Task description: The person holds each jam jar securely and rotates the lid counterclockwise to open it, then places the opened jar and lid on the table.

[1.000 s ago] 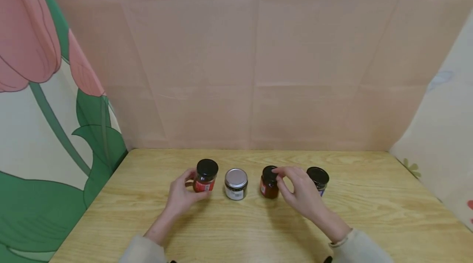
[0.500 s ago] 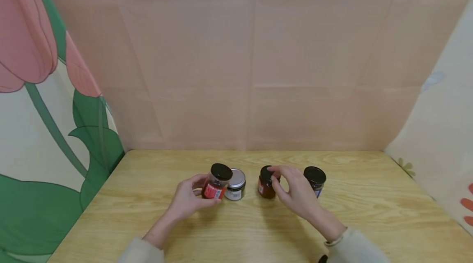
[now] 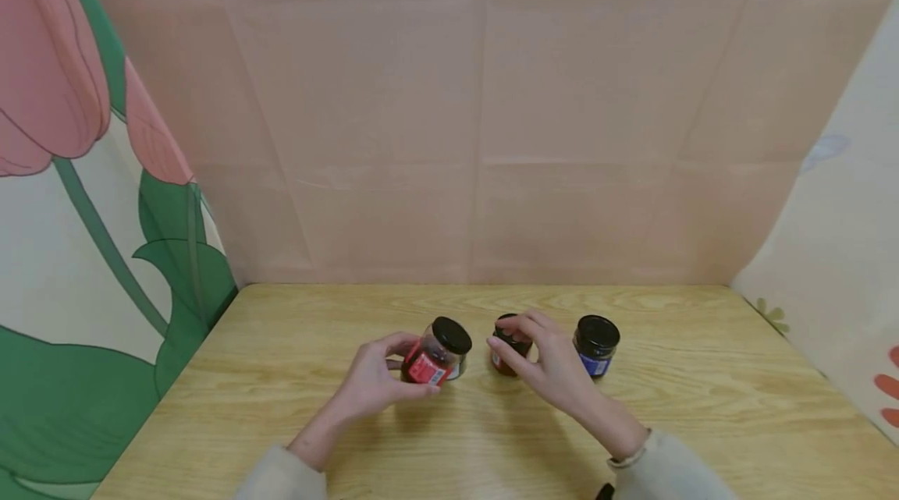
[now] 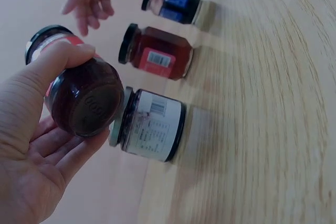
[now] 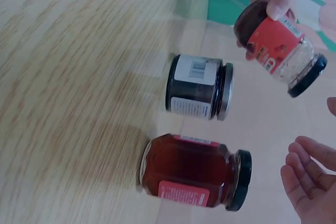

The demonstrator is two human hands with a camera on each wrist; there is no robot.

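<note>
My left hand [image 3: 375, 381] grips a jar with a red label and black lid [image 3: 428, 366], held off the table and tilted with its lid toward the right. Its dark contents and round base [image 4: 89, 103] face the left wrist camera. Behind it in the head view, a silver-lidded jar [image 5: 193, 86] with white labels is mostly hidden. My right hand [image 3: 555, 371] hovers by a jar of reddish-brown contents [image 5: 189, 169]. In the right wrist view, its relaxed fingers [image 5: 299, 179] stand apart from that jar's black lid.
A black-lidded jar with a blue label [image 3: 595, 350] stands upright at the right of the row. The wooden table [image 3: 702, 375] reaches back to a pinkish cloth backdrop [image 3: 576, 133]. A tulip-print sheet [image 3: 77, 250] hangs at the left.
My left hand has carried the red-labelled jar rightward, tilting it and covering the silver-lidded jar in the head view. My right hand has come off the reddish-brown jar's lid, moving slightly left.
</note>
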